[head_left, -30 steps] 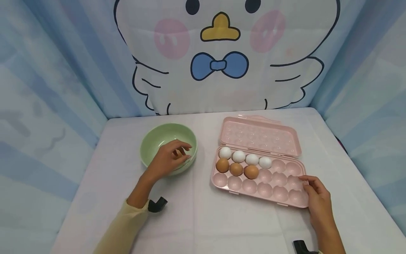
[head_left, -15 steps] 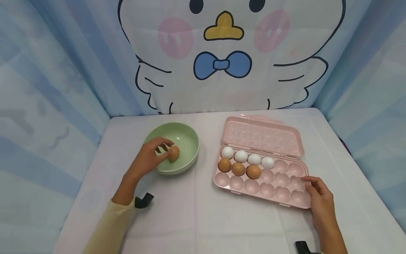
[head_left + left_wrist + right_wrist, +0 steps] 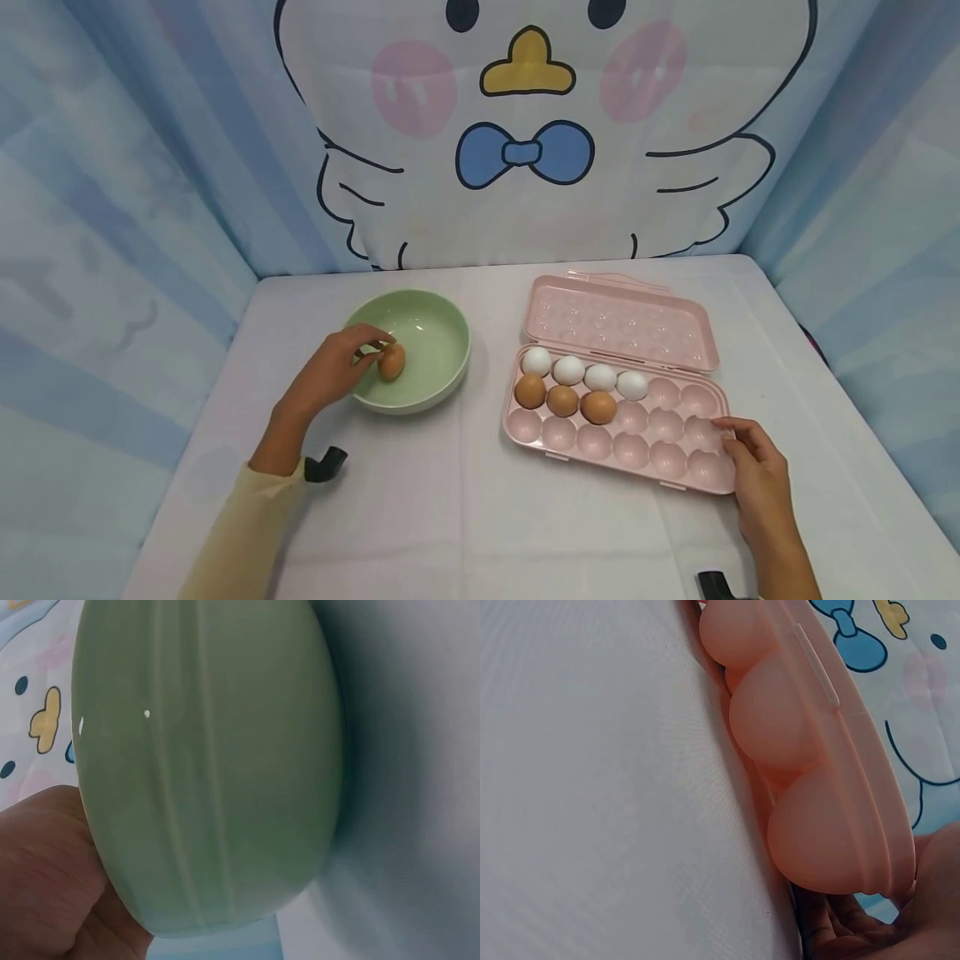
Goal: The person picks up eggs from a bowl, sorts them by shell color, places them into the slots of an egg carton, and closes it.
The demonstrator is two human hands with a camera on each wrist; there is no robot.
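Note:
A brown egg (image 3: 392,362) sits low in the left side of the green bowl (image 3: 442,367). My left hand (image 3: 337,367) reaches over the bowl's left rim, its curled thumb and fingertips pinching the egg's near left side. In the left wrist view the bowl's outer wall (image 3: 225,765) covers those fingertips and the egg. My right hand (image 3: 761,462) grips the right end of the pink egg tray (image 3: 630,450), thumb at the rim. The right wrist view shows fingers (image 3: 840,922) curled below the tray's end.
The tray holds a back row of white eggs (image 3: 568,370) and a row of three brown eggs (image 3: 562,401). Its hinged lid (image 3: 618,321) lies open behind. A white cloth (image 3: 480,517) covers the table; patterned curtains (image 3: 112,208) enclose it.
My left hand has shifted left within the bowl, and the brown egg has come left with it, now in plain sight. The right hand stays at the tray's end.

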